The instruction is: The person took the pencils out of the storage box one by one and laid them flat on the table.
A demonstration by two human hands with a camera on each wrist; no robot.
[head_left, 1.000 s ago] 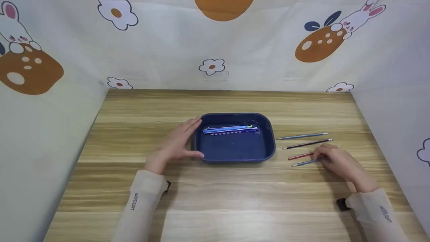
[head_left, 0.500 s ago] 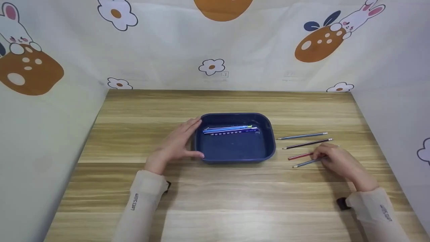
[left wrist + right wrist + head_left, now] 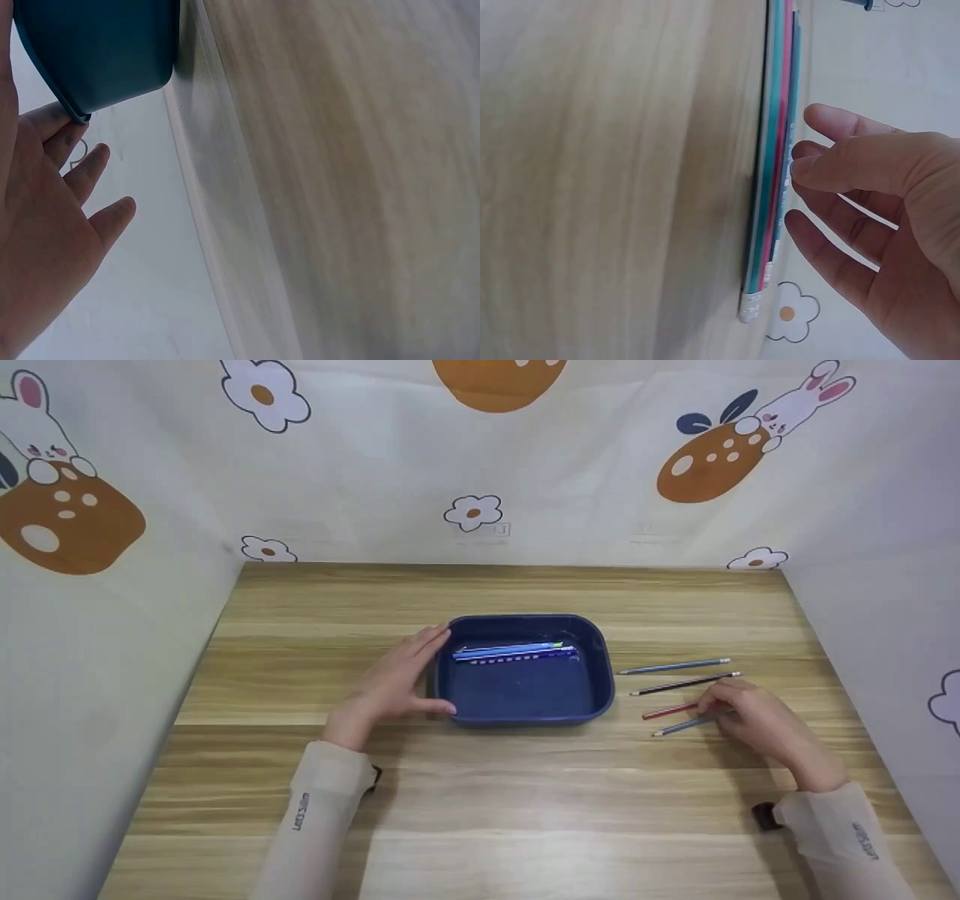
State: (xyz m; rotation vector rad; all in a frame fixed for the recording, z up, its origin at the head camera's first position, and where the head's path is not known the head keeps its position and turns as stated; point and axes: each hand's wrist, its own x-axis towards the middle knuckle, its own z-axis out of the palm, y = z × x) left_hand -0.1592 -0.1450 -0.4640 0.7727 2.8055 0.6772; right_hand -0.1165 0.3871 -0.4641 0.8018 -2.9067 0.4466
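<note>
A dark blue plastic tray (image 3: 525,721) sits mid-table, holding blue pencils (image 3: 510,650) along its back part. My left hand (image 3: 394,679) rests against the tray's left end, fingers straight at the back corner and thumb at the front one. To the tray's right lie a blue pencil (image 3: 671,667), a black pencil (image 3: 675,685), a red pencil (image 3: 667,712) and a grey-blue pencil (image 3: 679,727), roughly parallel. Over the red and grey-blue ones hovers my right hand (image 3: 750,716), fingertips right at them. In the right wrist view, its loosely bent fingers (image 3: 825,244) show no pencil between them.
The wood-grain table (image 3: 480,795) is enclosed by pale cloth walls (image 3: 360,472) printed with flowers and rabbits. Behind the pencils, the table's back edge meets the cloth.
The front tip of the grey-blue pencil has shifted slightly toward me under my right hand. My left hand and the tray have stayed in place.
</note>
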